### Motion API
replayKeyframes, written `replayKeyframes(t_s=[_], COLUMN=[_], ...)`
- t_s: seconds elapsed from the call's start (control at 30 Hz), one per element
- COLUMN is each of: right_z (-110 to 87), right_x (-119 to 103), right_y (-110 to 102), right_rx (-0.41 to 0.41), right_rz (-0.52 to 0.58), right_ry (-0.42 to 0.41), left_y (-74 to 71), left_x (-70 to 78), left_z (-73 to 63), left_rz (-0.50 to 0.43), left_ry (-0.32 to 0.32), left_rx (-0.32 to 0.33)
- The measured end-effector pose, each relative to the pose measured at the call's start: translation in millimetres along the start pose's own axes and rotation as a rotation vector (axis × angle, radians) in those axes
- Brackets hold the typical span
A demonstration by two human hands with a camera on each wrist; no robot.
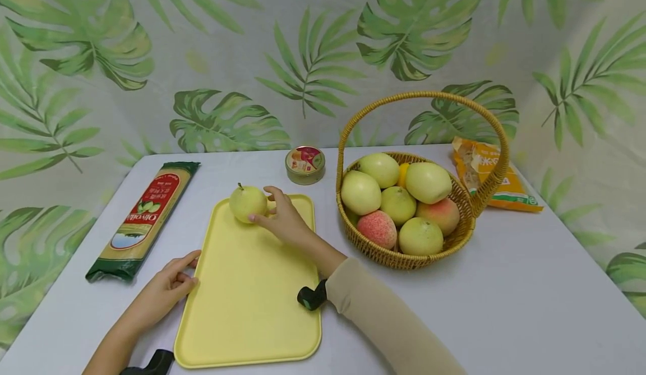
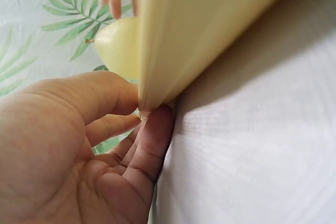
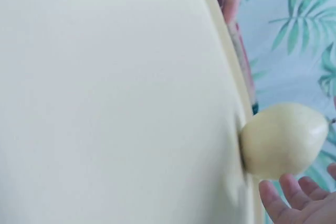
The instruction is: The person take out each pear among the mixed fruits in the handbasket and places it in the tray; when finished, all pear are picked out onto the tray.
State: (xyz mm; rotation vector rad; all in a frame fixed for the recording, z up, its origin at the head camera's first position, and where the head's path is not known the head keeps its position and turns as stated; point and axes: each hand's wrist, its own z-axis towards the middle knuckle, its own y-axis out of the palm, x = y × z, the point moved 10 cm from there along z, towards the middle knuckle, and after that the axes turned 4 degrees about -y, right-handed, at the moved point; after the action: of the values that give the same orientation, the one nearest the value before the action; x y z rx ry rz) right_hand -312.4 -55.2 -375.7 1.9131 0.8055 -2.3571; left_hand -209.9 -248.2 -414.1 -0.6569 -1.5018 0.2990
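A pale yellow-green pear [image 1: 248, 202] sits upright, stem up, at the far left corner of a yellow tray [image 1: 252, 296], which lies flat on the white table [image 1: 504, 285]. The right hand [image 1: 282, 221] rests beside the pear with its fingers straight and loosely spread, the fingertips touching the fruit's near side rather than curling round it; the touch looks like a steadying one, keeping the round fruit from rolling on the smooth tray. In the right wrist view the fingertips [image 3: 294, 195] lie just under the pear [image 3: 283, 140], open.

The left hand [image 1: 169, 288] is at the tray's left edge, thumb and fingers bent lightly against the rim; the left wrist view shows the fingers [image 2: 152, 140] pressed to the tray's edge [image 2: 157, 77], seemingly to hold the tray still.

To the right stands a wicker basket [image 1: 456, 240] filled with more pears and peaches. Behind the tray is a small tin [image 1: 305, 165], to the left a pasta packet [image 1: 143, 218], and beyond the basket an orange bag [image 1: 497, 181].
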Motion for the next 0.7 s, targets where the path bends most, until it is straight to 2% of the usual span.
replayKeyframes(t_s=[0.2,0.47,0.57,0.7], right_z=[-23.3,-74.2,-93.4,-116.4], right_x=[-34.7,-86.3,-97.5,-103.2], right_y=[-22.3,-79.0,-101.4,-131.1], right_rx=[0.015,0.168,0.245,0.353], right_rz=[0.023,-0.052,-0.132,-0.252], right_ry=[-0.237,-0.633,-0.730,-0.800], left_y=[-0.7,-0.6,-0.9,-0.8], left_x=[0.1,0.4,-0.3,-1.0], left_z=[-0.6,-0.4,-0.1,0.1], left_rz=[-0.002,-0.023,-0.015,-0.017], left_ry=[-0.007,-0.019,-0.021,-0.026], left_rx=[0.004,0.001,0.005,0.000])
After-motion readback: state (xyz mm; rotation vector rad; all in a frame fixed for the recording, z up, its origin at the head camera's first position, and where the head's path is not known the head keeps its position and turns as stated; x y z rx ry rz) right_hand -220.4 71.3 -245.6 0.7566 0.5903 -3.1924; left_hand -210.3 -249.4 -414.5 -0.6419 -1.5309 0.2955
